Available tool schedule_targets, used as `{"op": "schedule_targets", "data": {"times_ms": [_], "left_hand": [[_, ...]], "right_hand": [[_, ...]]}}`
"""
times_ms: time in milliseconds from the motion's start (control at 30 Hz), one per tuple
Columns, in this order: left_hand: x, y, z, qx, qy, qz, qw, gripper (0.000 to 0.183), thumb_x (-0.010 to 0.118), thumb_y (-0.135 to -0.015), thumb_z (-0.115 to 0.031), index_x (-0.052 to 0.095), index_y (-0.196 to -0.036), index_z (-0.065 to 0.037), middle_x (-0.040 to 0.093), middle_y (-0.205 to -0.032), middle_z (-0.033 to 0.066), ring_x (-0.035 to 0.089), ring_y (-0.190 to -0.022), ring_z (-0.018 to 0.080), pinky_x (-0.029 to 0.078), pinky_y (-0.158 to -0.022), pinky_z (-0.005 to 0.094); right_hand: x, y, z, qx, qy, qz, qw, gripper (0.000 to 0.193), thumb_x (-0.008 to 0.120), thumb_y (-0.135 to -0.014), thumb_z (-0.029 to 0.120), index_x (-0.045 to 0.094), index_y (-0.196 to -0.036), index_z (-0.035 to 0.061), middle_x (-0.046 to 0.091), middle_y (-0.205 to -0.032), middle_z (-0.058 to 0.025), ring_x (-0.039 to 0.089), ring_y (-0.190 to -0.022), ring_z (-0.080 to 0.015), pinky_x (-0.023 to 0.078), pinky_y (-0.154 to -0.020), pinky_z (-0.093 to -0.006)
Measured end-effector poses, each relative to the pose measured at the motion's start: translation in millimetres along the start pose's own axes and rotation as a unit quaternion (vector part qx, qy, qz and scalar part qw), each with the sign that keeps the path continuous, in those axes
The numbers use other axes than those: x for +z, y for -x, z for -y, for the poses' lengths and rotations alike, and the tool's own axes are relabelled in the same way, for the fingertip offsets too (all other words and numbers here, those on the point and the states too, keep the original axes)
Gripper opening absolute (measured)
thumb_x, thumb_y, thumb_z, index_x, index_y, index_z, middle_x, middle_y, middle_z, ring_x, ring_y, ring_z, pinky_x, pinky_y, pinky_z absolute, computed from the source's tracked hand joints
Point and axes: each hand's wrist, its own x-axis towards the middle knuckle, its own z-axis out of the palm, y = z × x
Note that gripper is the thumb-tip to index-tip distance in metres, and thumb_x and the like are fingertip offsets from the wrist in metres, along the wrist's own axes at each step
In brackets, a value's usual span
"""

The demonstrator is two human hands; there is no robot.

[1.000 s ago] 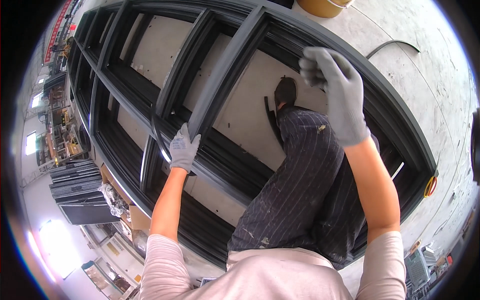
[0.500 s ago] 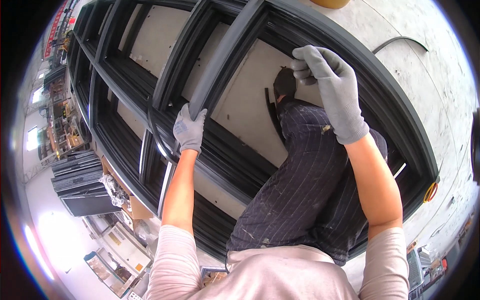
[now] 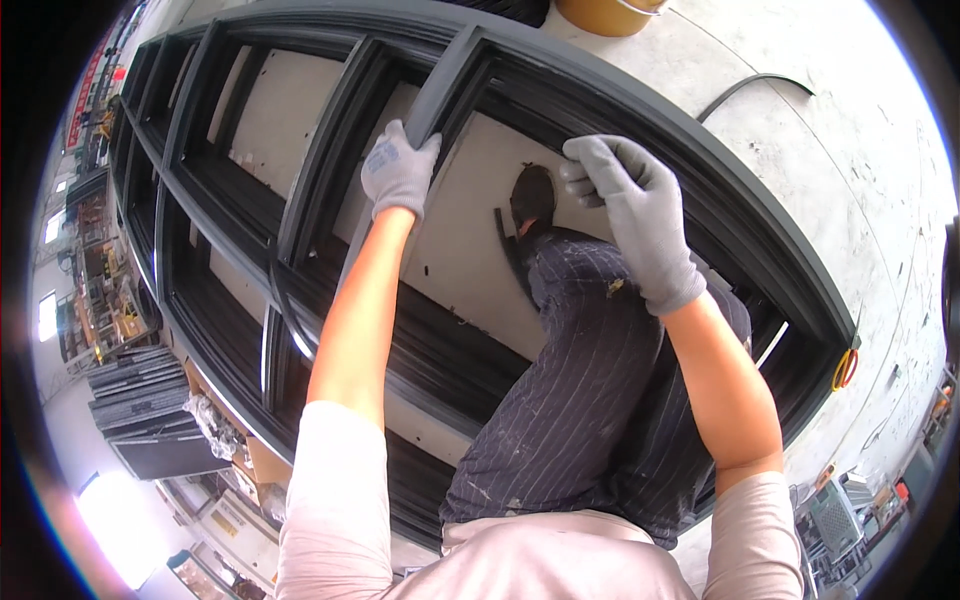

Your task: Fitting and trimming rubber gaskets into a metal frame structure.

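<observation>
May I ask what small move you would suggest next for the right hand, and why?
Perhaps lower the right hand onto the dark outer rail, since it appears raised, holding nothing I can make out, while the left hand grips the dark crossbar.

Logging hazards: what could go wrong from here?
The dark shoe is inside an opening of the large dark grey lattice frame; stepping out might catch a bar. The thin curved black strip beside that shoe could trip someone. The left hand in a pale grey glove straddles one straight dark grey bar; fingers could be pinched if it shifts.
</observation>
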Motion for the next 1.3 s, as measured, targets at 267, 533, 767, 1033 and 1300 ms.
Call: {"op": "schedule_targets", "data": {"times_ms": [267, 533, 767, 1033, 1300], "left_hand": [[17, -83, -82, 0.054, -0.015, -0.025, 0.998, 0.061, 0.066, -0.079, -0.054, 0.058, -0.115, -0.004, 0.067, -0.107, 0.0198, 0.065, -0.100, 0.0347, 0.052, -0.084, 0.0441], [17, -100, -78, 0.141, -0.033, -0.007, 0.989, 0.053, 0.065, -0.082, -0.042, 0.053, -0.114, -0.002, 0.063, -0.113, 0.0212, 0.062, -0.104, 0.0374, 0.050, -0.087, 0.0449], [11, -35, 11, 0.204, 0.003, 0.002, 0.979, 0.069, 0.071, -0.079, -0.030, 0.041, -0.134, -0.001, 0.053, -0.123, 0.0243, 0.051, -0.117, 0.0409, 0.042, -0.100, 0.0438], [-15, 84, 153, 0.179, -0.067, 0.085, 0.978, 0.075, 0.073, -0.074, -0.019, 0.035, -0.135, 0.002, 0.048, -0.127, 0.0274, 0.046, -0.121, 0.0421, 0.038, -0.103, 0.0445], [-61, 141, 160, 0.013, -0.180, 0.285, 0.941, 0.086, 0.072, -0.074, -0.021, 0.028, -0.143, 0.006, 0.044, -0.138, 0.0281, 0.042, -0.129, 0.0390, 0.034, -0.110, 0.0399]], "right_hand": [[-46, 12, 2, 0.028, 0.062, -0.038, 0.997, 0.026, 0.062, -0.093, 0.020, 0.067, -0.104, -0.0033, 0.066, -0.082, -0.0014, 0.060, -0.076, -0.0062, 0.050, -0.072, -0.0220], [-80, 23, 2, 0.046, 0.051, -0.124, 0.990, 0.024, 0.061, -0.095, 0.020, 0.067, -0.104, -0.0017, 0.066, -0.082, -0.0017, 0.060, -0.074, -0.0063, 0.049, -0.068, -0.0205], [-70, 8, -9, 0.025, 0.101, -0.073, 0.992, 0.024, 0.062, -0.093, 0.020, 0.069, -0.102, -0.0008, 0.065, -0.080, 0.0002, 0.059, -0.071, -0.0049, 0.047, -0.063, -0.0202], [-60, 0, -13, 0.059, 0.104, -0.041, 0.992, 0.025, 0.065, -0.091, 0.023, 0.069, -0.103, 0.0019, 0.067, -0.083, -0.0013, 0.062, -0.074, -0.0075, 0.050, -0.069, -0.0221], [-107, 16, -46, -0.023, 0.225, -0.065, 0.972, 0.027, 0.067, -0.089, 0.023, 0.069, -0.102, -0.0011, 0.069, -0.079, -0.0059, 0.062, -0.072, -0.0108, 0.050, -0.068, -0.0266]]}}
